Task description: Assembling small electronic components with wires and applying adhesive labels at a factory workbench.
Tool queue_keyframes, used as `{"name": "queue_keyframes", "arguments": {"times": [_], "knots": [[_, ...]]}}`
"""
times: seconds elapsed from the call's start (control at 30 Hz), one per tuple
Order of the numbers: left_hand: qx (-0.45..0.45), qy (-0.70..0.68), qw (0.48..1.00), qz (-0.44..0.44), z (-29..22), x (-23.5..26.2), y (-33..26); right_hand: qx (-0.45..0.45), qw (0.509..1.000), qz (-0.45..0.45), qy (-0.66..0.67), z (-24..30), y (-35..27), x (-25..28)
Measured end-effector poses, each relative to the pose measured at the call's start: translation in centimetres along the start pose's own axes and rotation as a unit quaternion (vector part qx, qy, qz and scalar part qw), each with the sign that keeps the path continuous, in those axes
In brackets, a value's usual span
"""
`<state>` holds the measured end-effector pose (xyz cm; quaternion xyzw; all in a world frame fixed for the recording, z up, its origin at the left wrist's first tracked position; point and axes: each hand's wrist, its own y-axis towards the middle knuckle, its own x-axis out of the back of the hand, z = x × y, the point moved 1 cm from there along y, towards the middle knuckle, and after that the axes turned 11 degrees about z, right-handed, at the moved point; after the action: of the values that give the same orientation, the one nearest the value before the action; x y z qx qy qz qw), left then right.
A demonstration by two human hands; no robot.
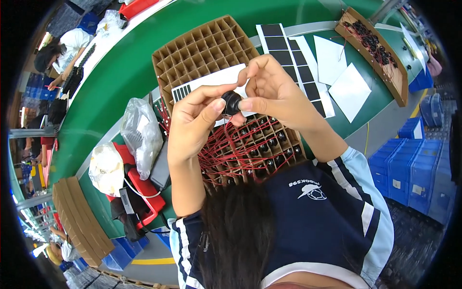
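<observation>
Long dark hair (236, 226) hangs nearest. Beyond it, the left hand (192, 115) pinches a round black part (232, 102) between thumb and forefinger, above the divided box (298, 139); the right thumb (255, 104) presses its side — that hand's other fingers curl loosely, their grip unclear. This part seems mid-work — many red-wired parts (269, 142) already sit boxed; how many remain, I can't tell.
</observation>
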<state>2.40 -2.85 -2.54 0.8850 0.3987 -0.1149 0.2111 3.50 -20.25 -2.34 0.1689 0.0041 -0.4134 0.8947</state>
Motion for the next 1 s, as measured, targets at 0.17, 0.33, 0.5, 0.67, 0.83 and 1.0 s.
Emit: {"name": "queue_keyframes", "arguments": {"times": [0.17,0.33,0.5,0.67,0.83,1.0], "knots": [[-0.011,-0.016,0.999,-0.026,-0.1,0.0,-0.5,-0.122,0.991,0.008,-0.057,-1.0,-3.1,3.7],[-0.003,-0.022,0.997,-0.076,-0.3,1.3,-0.9,-0.096,0.81,-0.246,-0.523,-3.5,-8.5,13.4],[0.036,-0.023,0.995,-0.085,-0.2,0.7,-0.1,-0.14,0.803,-0.232,-0.531,-5.1,-9.8,16.3],[0.067,0.029,0.991,-0.109,1.1,2.0,0.3,-0.087,0.866,-0.152,-0.469,-3.7,-7.2,10.8],[0.201,0.184,0.951,-0.144,2.1,5.0,-0.7,-0.034,0.834,-0.116,-0.538,-3.4,-4.8,7.6],[0.117,0.146,0.963,-0.195,-0.8,6.8,-2.0,0.008,0.839,-0.006,-0.545,-4.7,-0.9,3.7]]}}
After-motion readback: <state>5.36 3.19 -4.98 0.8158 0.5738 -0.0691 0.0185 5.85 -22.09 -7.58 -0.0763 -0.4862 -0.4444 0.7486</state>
